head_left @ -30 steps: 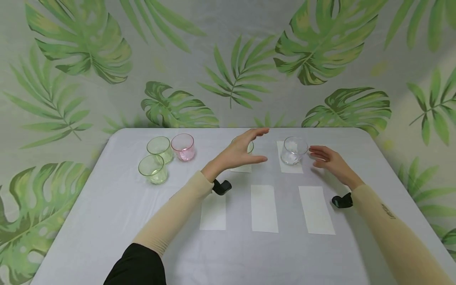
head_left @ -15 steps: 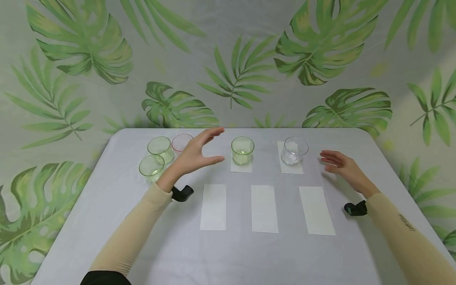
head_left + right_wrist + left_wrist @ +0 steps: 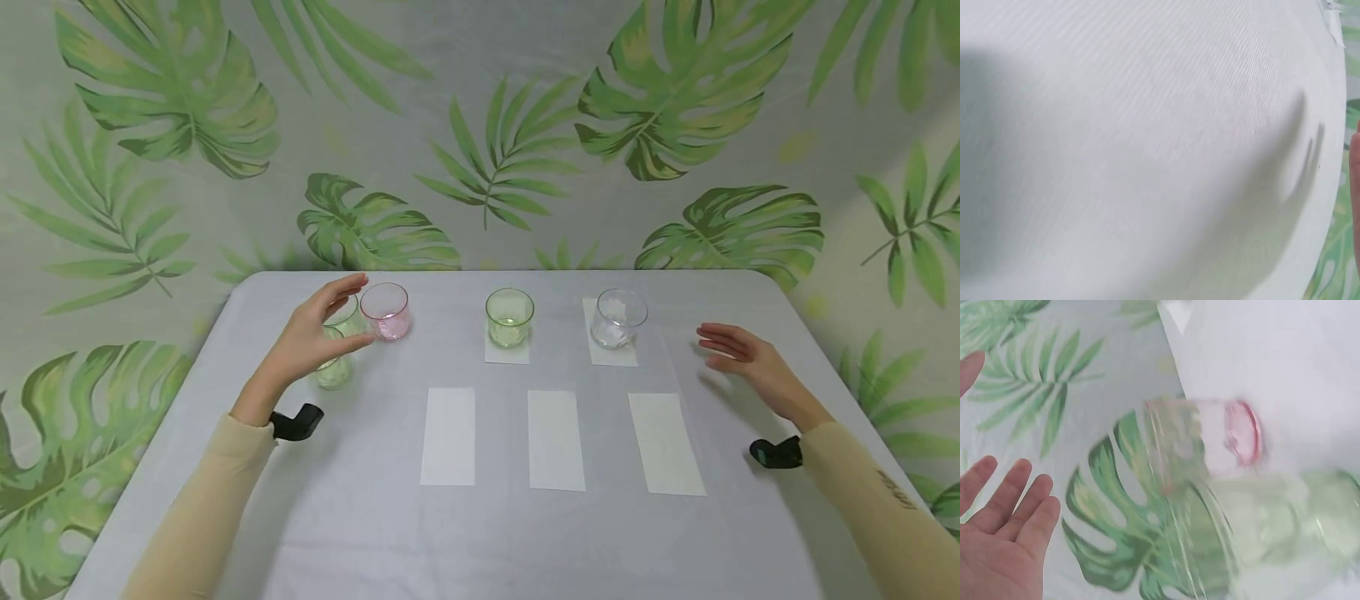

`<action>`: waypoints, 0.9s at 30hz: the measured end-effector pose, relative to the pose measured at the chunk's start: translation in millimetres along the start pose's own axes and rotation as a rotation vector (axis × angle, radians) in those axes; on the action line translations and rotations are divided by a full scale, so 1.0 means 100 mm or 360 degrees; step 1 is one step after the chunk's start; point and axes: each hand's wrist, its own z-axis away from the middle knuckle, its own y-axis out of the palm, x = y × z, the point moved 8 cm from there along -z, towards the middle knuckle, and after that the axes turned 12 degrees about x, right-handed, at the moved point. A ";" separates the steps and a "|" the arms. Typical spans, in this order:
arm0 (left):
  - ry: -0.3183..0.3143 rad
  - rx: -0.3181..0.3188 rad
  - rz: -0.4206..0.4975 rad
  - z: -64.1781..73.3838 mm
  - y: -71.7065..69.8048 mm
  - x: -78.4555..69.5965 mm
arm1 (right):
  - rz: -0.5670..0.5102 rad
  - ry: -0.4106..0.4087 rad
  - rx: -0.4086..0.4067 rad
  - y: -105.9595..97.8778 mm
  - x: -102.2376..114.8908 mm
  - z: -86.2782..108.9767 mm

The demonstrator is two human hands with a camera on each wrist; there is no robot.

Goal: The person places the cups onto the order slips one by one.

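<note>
My left hand [image 3: 298, 340] hovers at the left side with thumb and fingers spread apart, holding nothing. In the head view it overlaps two green glasses, a front one [image 3: 333, 374] and a rear one [image 3: 347, 312], hiding parts of both. Just beyond its fingertips stands a pink glass [image 3: 386, 313]. The left wrist view has this hand [image 3: 1007, 544] apart from the pink glass [image 3: 1241, 437] and a blurred green glass [image 3: 1260, 525]. My right hand [image 3: 756, 367] hangs over the table's right side, fingers relaxed; only a sliver of it [image 3: 1355, 187] appears in the right wrist view.
Another green glass [image 3: 510, 318] and a clear glass [image 3: 618, 320] stand on white paper strips at the back. In front of them lie a left strip [image 3: 448, 436], a middle strip [image 3: 557, 440] and a right strip [image 3: 666, 443] on the white tablecloth [image 3: 480, 542].
My left hand has swept left from the green glass on its strip to the group of glasses. My right hand has drawn away rightward from the clear glass. The glasses stay in place.
</note>
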 end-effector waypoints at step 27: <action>-0.0377 -0.0112 0.0107 0.72 -0.07 0.97 | 0.0018 -0.0023 0.0096 0.17 0.02 0.34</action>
